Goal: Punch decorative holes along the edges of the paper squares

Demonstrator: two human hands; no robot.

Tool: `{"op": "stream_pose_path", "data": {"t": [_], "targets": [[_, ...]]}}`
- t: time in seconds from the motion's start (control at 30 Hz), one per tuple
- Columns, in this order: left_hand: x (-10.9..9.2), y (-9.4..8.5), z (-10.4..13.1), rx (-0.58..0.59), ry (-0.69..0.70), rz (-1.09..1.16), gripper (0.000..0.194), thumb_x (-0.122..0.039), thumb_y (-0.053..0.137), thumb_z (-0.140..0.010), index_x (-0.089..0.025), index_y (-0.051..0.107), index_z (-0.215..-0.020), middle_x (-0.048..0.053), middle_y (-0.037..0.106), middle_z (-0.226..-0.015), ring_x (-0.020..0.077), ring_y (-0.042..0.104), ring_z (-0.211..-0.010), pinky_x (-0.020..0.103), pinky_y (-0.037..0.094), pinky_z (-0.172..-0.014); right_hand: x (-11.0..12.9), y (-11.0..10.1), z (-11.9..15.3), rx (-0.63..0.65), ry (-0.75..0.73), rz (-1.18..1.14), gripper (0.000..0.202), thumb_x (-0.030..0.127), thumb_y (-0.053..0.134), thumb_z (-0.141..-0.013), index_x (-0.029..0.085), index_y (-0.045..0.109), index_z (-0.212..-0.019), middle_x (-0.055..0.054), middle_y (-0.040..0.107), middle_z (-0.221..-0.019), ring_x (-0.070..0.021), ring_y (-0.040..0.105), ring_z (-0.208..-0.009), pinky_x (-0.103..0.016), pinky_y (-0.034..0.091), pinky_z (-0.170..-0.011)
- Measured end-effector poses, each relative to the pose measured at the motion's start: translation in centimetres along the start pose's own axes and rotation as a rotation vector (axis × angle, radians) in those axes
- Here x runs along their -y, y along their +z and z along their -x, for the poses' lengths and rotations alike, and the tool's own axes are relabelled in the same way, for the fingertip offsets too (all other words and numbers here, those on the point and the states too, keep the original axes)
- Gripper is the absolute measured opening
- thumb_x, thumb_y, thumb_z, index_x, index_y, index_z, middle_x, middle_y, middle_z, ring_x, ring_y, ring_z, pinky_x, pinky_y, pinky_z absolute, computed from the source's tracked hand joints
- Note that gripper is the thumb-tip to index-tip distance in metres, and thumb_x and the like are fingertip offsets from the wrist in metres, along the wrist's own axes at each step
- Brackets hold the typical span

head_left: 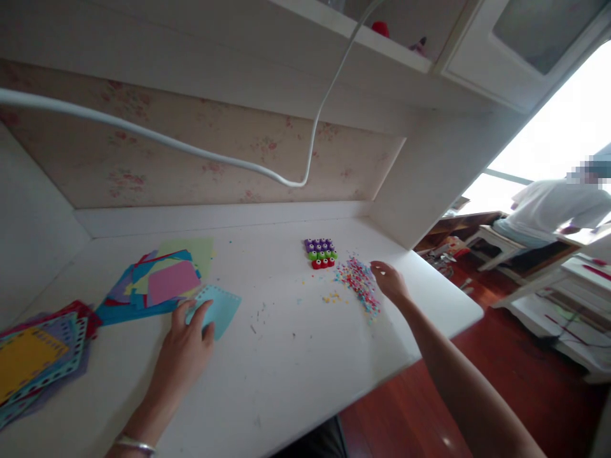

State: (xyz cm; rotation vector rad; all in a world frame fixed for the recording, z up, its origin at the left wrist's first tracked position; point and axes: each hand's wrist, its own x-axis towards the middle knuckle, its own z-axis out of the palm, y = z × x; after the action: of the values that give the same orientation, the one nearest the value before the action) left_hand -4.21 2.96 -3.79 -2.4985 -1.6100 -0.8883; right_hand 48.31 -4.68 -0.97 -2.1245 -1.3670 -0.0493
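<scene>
My left hand (191,337) has its fingers and thumb on a light blue sheet of paper (221,310), which has small holes punched along its upper edge. Just beyond it lies a loose pile of coloured paper with a pink sheet (172,282) on top. On the right, my right hand (391,283) is at the edge of a spread of tiny coloured paper bits (359,283). Its fingers are curled together, and whatever they may hold is too small to make out. Left of the bits stand small craft punches (321,253) in purple, green and red rows.
A stack of hole-edged sheets with a yellow one (28,359) on top lies at the far left. A white cable (267,172) hangs across the view above the white desk (277,375). A person (548,207) sits at another table on the right.
</scene>
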Motion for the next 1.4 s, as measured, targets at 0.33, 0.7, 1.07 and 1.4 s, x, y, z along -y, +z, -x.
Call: {"op": "stream_pose_path", "data": {"t": [0.33, 0.7, 1.07, 1.4], "targets": [[-0.1, 0.0, 0.0, -0.008, 0.004, 0.021, 0.033, -0.029, 0.044, -0.092, -0.015, 0.059, -0.118, 0.017, 0.047, -0.123, 0.032, 0.06, -0.107, 0.042, 0.056, -0.081, 2.3, 2.5, -3.2, 0.261, -0.185, -0.042, 0.02, 0.036, 0.06, -0.084, 0.024, 0.076, -0.083, -0.007, 0.077, -0.095, -0.0231, 0.07, -0.091, -0.034, 0.053, -0.087], [-0.6, 0.1, 0.1, 0.018, 0.03, -0.037, 0.032, -0.027, 0.047, -0.091, -0.016, 0.06, -0.119, 0.016, 0.046, -0.126, 0.0259, 0.064, -0.088, 0.038, 0.056, -0.074, 3.3, -1.9, 6.5, 0.211, -0.189, 0.065, 0.041, 0.042, 0.041, -0.096, 0.022, 0.073, -0.111, -0.011, 0.073, -0.115, -0.0291, 0.066, -0.109, -0.047, 0.049, -0.098], [-0.5, 0.1, 0.3, 0.026, 0.071, -0.047, 0.029, -0.023, 0.051, -0.092, -0.016, 0.059, -0.118, 0.016, 0.047, -0.123, 0.028, 0.063, -0.098, 0.04, 0.057, -0.08, 3.9, -0.5, 9.9, 0.032, -0.191, 0.074, 0.035, 0.037, 0.043, -0.097, 0.024, 0.07, -0.114, -0.007, 0.073, -0.117, -0.0255, 0.068, -0.108, -0.043, 0.052, -0.097], [-0.7, 0.1, 0.3, 0.007, 0.09, -0.059, 0.026, -0.023, 0.051, -0.092, -0.018, 0.059, -0.116, 0.015, 0.047, -0.121, 0.0295, 0.06, -0.107, 0.042, 0.057, -0.085, -1.6, -0.6, 5.0, -0.024, -0.055, 0.177, 0.042, 0.045, 0.046, -0.091, 0.019, 0.071, -0.112, -0.012, 0.075, -0.108, -0.0285, 0.07, -0.1, -0.043, 0.055, -0.089]]}}
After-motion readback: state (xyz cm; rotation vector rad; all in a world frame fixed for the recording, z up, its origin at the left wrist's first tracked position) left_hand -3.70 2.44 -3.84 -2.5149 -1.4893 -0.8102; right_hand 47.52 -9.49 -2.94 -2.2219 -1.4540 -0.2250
